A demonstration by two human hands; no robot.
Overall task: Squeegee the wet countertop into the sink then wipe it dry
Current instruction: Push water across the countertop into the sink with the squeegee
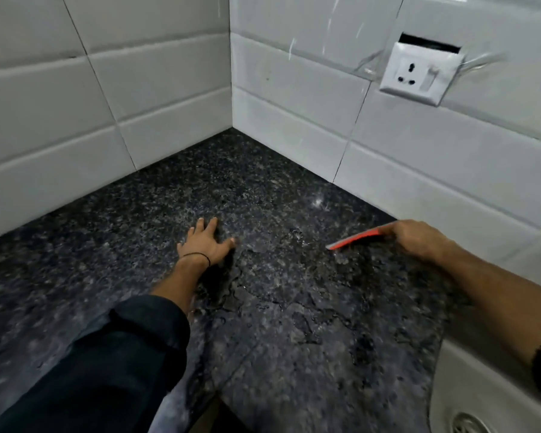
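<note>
A dark speckled granite countertop point(113, 260) fills the view, with patches of water point(278, 292) spread over its middle. My left hand point(205, 242) lies flat on the counter, fingers apart, holding nothing. My right hand point(419, 240) grips a red squeegee point(356, 240) at its right end. The blade rests low on the wet stone close to the right wall and points left. The white sink point(469, 389) sits at the bottom right, with its metal drain point(469, 425) showing.
White tiled walls point(138, 114) meet in a corner behind the counter. A white wall socket point(422, 73) with a switch hangs on the right wall above the squeegee. My dark sleeve point(107, 370) covers the lower left of the counter.
</note>
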